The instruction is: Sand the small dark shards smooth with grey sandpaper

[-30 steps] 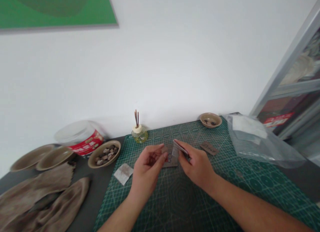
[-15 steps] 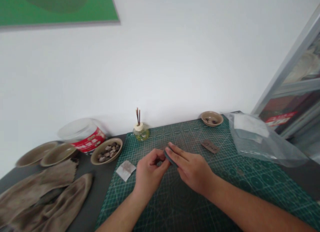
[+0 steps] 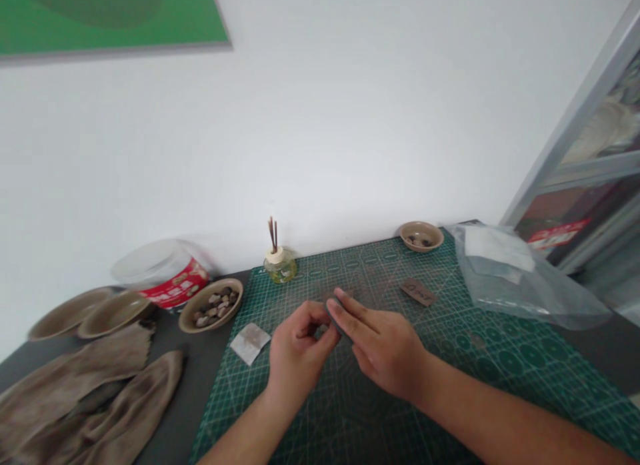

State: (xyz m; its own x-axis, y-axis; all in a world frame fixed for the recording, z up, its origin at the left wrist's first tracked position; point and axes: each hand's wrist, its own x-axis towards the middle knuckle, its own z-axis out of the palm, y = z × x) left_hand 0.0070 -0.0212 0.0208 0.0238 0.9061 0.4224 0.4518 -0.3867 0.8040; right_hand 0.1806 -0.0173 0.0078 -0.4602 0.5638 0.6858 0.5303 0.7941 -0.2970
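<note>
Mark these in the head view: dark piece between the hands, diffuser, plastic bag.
Dark piece [image 3: 339,327]: head view, on its exposed edge.
Diffuser [image 3: 281,269]: head view, on the glass bottle.
Plastic bag [image 3: 520,299]: head view, on its clear part.

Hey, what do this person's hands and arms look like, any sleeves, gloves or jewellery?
Both the left hand and the right hand are bare, with no gloves. No sleeves, watch or bracelet show on either forearm in view. I see no rings, though some fingers are partly hidden. No clear markings stand out.
</note>
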